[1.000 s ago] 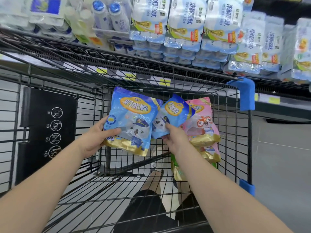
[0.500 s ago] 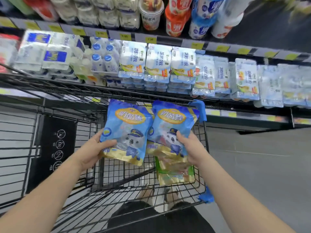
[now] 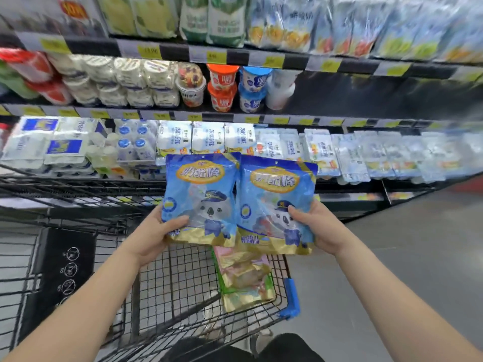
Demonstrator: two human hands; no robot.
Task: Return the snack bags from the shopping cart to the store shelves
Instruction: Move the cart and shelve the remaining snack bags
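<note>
Store shelves (image 3: pixel 261 60) fill the background, stocked with yogurt cups (image 3: pixel 222 87) and wrapped dairy multipacks (image 3: pixel 175 138). Wire shopping cart (image 3: pixel 183 278) below, blue corner bumper (image 3: pixel 290 296). Left hand (image 3: pixel 154 236) grips one blue snack bag (image 3: pixel 201 199) at its lower left edge, thumb on front. Right hand (image 3: pixel 317 228) grips second blue snack bag (image 3: pixel 277 205) at its lower right edge, thumb on front. Both bags upright, side by side, edges touching, held above the cart. Pink and green bags (image 3: pixel 244 278) stand inside the cart's right corner.
</note>
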